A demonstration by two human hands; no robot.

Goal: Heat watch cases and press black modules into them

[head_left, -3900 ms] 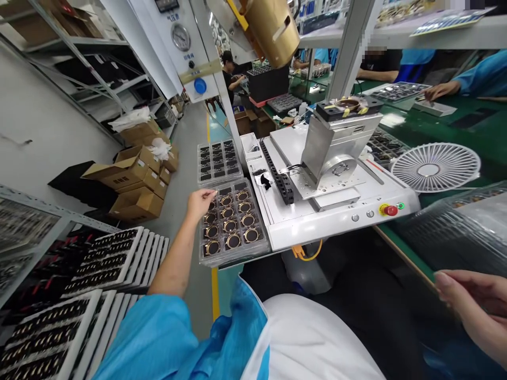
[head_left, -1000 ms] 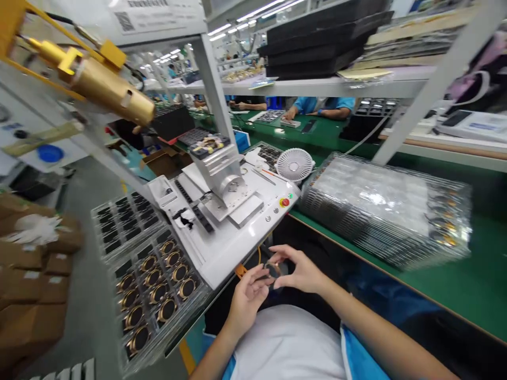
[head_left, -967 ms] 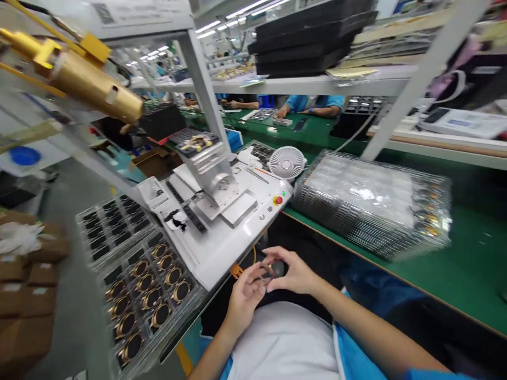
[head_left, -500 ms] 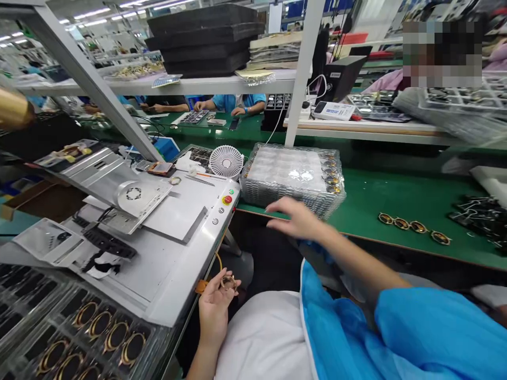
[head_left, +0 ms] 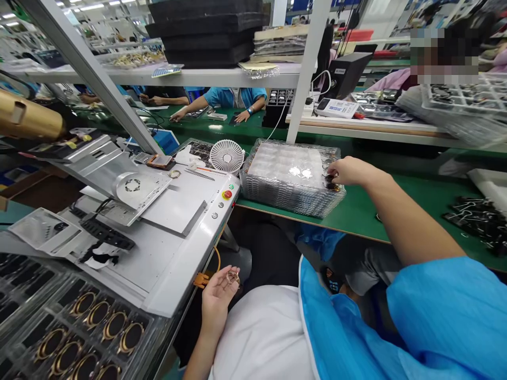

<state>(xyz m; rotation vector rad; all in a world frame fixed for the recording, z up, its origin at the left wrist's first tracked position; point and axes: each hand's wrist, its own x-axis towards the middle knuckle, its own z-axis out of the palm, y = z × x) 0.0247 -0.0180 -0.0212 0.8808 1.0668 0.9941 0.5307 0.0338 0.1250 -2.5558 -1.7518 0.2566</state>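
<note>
Right hand now at stacked trays (ring kept)

Bright, diffuse white light, with ceiling tube lights glowing at upper left; sharp glare spots the clear plastic tray stack, shadow darkens the space beneath the green workbench, wide-angle distortion stretches the edges, and the far background looks soft

glossy clear plastic tray stack, shiny gold-toned metal ring, smooth green tabletop, blue cloth sleeve
</note>
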